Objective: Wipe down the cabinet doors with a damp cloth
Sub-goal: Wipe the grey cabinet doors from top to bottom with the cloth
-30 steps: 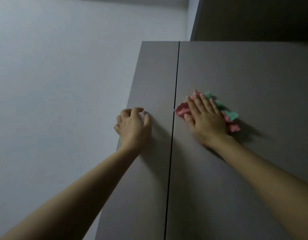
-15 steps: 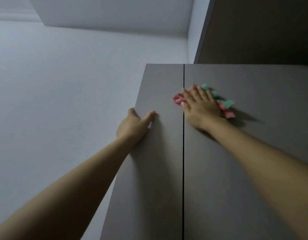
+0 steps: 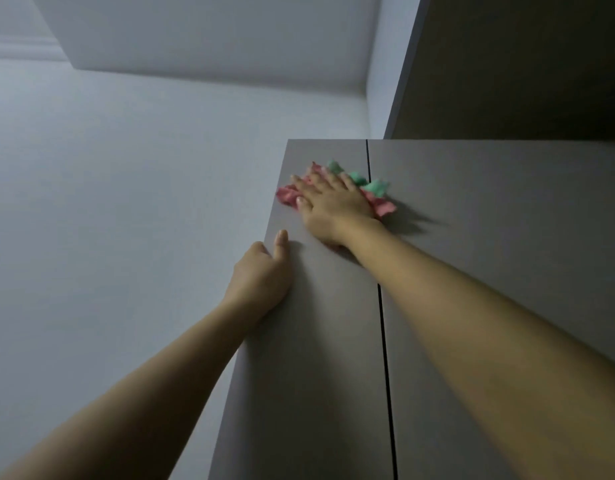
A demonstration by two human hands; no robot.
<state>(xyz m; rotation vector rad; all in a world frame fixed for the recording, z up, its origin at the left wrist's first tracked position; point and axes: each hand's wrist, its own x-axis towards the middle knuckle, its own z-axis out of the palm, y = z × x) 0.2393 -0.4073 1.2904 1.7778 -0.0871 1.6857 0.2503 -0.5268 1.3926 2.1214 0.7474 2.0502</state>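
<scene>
Right now I have my right hand [image 3: 333,202] flat on the pink and green cloth [image 3: 377,194], fingers [image 3: 328,178] straight and slightly spread, pressing it against the top of the left cabinet door [image 3: 316,341]. The cloth is bunched under the palm, its pink end reaching the door's outer edge and its green end lying across the dark seam [image 3: 382,323] onto the right cabinet door [image 3: 507,237]. My left hand [image 3: 261,275] rests on the outer edge of the left door below the cloth; its thumb lies straight on the door face, and the other fingers go round the edge out of sight, so I cannot tell how tightly they curl, though it looks to me like a bracing hold.

As for progress, I judge the wiping to be under way at the upper corner of the left door, near the top edge of both doors. Neither surface shows wet streaks or marks in this dim light, so I cannot say which areas are already done. Most of both doors stretches below my hands, and I would count that lower stretch as likely still to be wiped.
</scene>
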